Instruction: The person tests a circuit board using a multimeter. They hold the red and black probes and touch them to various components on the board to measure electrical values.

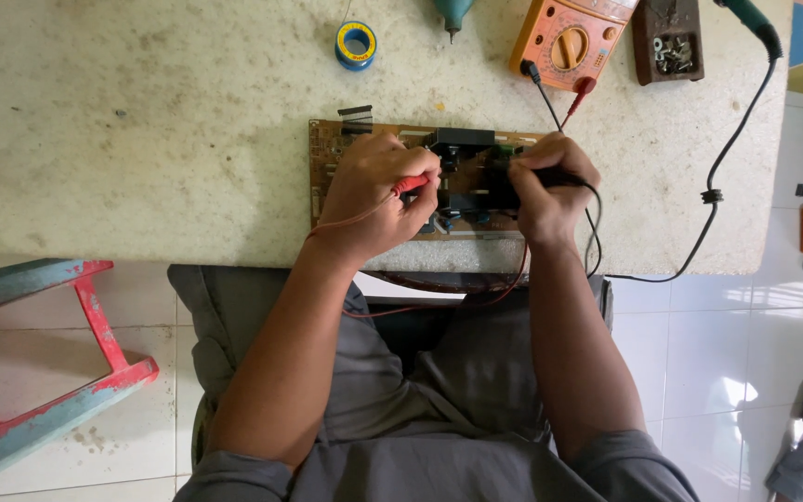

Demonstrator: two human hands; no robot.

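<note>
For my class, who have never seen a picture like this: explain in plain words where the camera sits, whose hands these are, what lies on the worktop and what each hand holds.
There is one picture, taken by a camera worn on a person's head, looking down over their own arms and lap. No machine is at work, only two bare hands.

The left hand holds a red test probe, the right hand a black test probe. Both tips point down at a brown circuit board lying at the near edge of a pale speckled worktop.

Thin leads run from the probes to an orange multimeter at the far edge. Beside it are a small tray of screws, a blue and yellow solder spool and a green-handled tool's black cable. A red and grey stool stands on the tiled floor.
</note>
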